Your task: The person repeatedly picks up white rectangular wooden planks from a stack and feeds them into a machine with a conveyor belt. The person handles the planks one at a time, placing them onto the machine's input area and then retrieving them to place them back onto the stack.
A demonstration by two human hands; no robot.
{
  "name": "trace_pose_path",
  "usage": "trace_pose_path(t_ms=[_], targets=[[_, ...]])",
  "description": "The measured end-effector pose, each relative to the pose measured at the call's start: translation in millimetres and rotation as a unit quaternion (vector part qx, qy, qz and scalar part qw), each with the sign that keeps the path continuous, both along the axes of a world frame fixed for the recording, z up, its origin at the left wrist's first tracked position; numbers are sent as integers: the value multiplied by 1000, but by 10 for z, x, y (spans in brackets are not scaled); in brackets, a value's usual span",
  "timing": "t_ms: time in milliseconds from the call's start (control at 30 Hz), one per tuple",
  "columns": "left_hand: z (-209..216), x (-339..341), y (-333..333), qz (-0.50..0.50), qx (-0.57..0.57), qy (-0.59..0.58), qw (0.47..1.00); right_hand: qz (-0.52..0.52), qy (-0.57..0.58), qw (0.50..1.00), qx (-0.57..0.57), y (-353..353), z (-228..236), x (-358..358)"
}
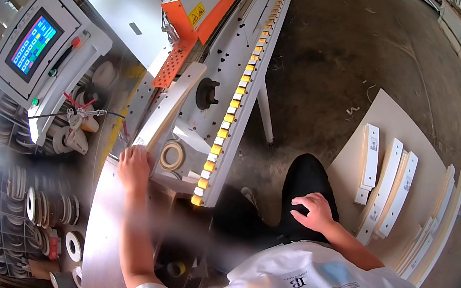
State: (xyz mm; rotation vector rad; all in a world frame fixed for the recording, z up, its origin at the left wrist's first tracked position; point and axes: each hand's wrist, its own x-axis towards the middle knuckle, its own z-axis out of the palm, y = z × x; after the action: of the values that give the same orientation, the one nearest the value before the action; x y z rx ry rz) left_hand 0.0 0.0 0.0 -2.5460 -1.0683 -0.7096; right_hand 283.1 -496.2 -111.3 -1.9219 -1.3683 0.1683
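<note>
Reaching forward, your left hand (135,170) lies on the near end of a pale curved strip (174,101) just past the tabletop (104,239)'s far edge, seemingly to steady it; you cannot tell whether the grip is clamped on it. The strip's long axis slants away to the right, its far end toward the orange perforated plate (175,62). Your right hand (314,213), fingers slightly apart, rests empty near your thigh, perhaps idle.
</note>
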Motion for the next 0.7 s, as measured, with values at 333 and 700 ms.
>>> trace_pose_path(t_ms=[333,700], targets=[[177,318,146,82,-32,32,996,-18,15,1000,-1,102,-42,50],[178,702,236,94,-26,12,995,-15,18,1000,0,170,-53,57]])
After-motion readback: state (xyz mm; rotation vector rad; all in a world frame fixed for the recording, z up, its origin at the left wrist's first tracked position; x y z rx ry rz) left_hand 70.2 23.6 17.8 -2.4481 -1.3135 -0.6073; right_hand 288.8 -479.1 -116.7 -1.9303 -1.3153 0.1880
